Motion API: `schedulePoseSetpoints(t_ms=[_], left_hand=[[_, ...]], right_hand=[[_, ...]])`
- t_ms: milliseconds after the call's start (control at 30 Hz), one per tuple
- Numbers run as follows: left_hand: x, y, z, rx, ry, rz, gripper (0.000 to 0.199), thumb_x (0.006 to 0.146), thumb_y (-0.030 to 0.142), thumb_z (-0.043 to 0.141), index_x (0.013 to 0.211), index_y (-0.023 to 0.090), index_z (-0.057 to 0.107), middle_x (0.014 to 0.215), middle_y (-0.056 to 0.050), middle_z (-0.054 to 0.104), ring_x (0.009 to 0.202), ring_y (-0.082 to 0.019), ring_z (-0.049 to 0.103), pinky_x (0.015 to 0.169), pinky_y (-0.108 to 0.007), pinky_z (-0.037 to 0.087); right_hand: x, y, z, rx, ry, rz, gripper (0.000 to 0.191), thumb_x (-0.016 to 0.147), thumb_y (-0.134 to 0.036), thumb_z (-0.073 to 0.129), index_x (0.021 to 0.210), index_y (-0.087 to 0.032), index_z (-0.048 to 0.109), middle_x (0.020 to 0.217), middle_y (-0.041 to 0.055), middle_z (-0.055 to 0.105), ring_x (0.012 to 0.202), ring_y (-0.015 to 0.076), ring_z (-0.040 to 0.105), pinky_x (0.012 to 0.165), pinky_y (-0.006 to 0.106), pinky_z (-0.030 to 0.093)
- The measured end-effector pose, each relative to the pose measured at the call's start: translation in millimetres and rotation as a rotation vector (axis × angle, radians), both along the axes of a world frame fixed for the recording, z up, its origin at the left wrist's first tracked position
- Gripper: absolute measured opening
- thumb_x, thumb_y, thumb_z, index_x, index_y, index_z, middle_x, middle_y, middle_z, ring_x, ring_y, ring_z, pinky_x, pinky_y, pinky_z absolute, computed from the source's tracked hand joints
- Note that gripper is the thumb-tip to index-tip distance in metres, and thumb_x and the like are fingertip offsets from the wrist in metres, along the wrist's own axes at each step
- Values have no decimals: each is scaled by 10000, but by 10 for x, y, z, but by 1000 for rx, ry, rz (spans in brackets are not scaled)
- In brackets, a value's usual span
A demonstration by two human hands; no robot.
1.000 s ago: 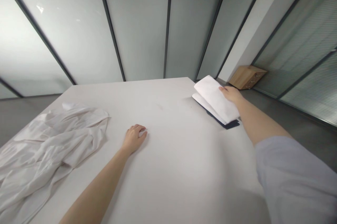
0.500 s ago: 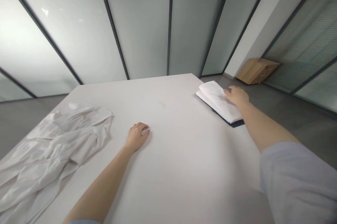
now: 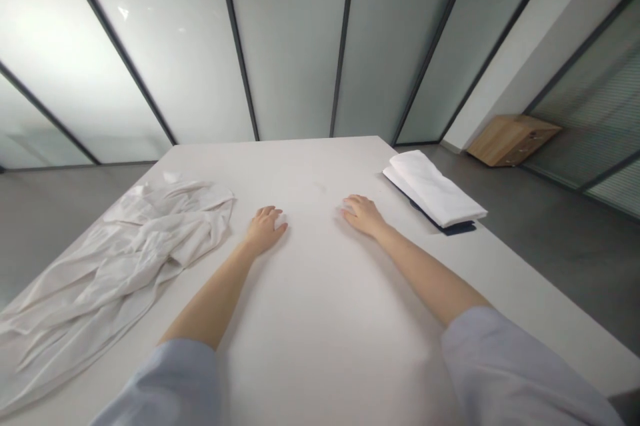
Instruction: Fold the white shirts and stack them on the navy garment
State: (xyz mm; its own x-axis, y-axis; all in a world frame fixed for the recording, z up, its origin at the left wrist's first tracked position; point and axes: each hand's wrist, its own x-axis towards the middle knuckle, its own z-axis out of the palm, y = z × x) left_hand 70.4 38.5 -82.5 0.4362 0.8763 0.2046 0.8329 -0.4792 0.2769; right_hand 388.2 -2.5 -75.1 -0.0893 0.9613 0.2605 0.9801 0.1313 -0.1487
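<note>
My left hand (image 3: 267,231) is over the white table (image 3: 320,319) with fingers apart, holding nothing. To its left lies a crumpled white cloth (image 3: 145,246), apart from the hand. My right hand (image 3: 365,214) is also open and holds nothing, at the middle of the table. Right of it, by the table's right edge, a folded white cloth (image 3: 435,189) rests on a dark navy folded item (image 3: 460,229), of which only a strip shows. Neither hand touches these cloths.
Frosted glass panels (image 3: 295,46) with dark frames stand behind the table. A wooden cabinet (image 3: 510,139) is on the grey floor (image 3: 565,253) at the right, beside a pale pillar. The crumpled cloth spreads along the table's left side.
My right hand has left the folded white cloth and moved left to the table's middle. My left hand stays open, near the same spot. The view has shifted slightly.
</note>
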Motion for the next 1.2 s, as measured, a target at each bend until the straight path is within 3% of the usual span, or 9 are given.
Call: schedulePoseSetpoints(t_ms=[100,200,700,900,1067,1200], left_hand=[[-94,4,-18,-51,98,98,522,886,448,489,1333,179,515,1472,-142,432,1388,-311,337,1121,-452,283],[-107,-8,-41,-72,143,117,534,908,475,447,1352,181,496,1500,-143,401,1403,-300,322,1130,-439,254],[-77,-46,-18,-85,130,135,563,904,508,449,1362,184,486,1511,-147,382,1404,-304,319,1128,-453,261],[-74,-27,-16,-101,108,128,569,885,490,481,1354,169,489,1497,-149,403,1388,-300,349,1127,-428,271],[-195,60,154,-106,85,157,517,894,374,456,1364,160,469,1401,-126,519,1269,-237,492,1058,-350,356],[-685,172,415,59,205,362,404,887,329,451,1256,220,575,1322,-102,581,1263,-272,474,1089,-439,288]], right_hand=[[-194,-25,-169,-57,-7,25,400,926,-409,475,1266,-229,587,1379,119,533,1265,284,477,1030,436,377],[-189,-30,-237,-72,27,38,398,919,-395,483,1274,-246,587,1384,105,532,1287,275,464,1045,438,372],[-87,3,-284,-81,80,66,416,904,-392,489,1251,-199,611,1389,129,525,1302,277,458,1059,433,375],[-80,17,-324,-64,81,63,395,901,-401,487,1239,-242,614,1371,101,541,1287,271,471,1046,437,389],[-77,24,-339,-51,82,73,392,897,-394,490,1242,-254,613,1366,97,547,1282,276,475,1046,452,386],[-83,21,-329,-48,82,84,394,894,-394,497,1243,-254,614,1362,101,550,1274,287,479,1036,460,393]])
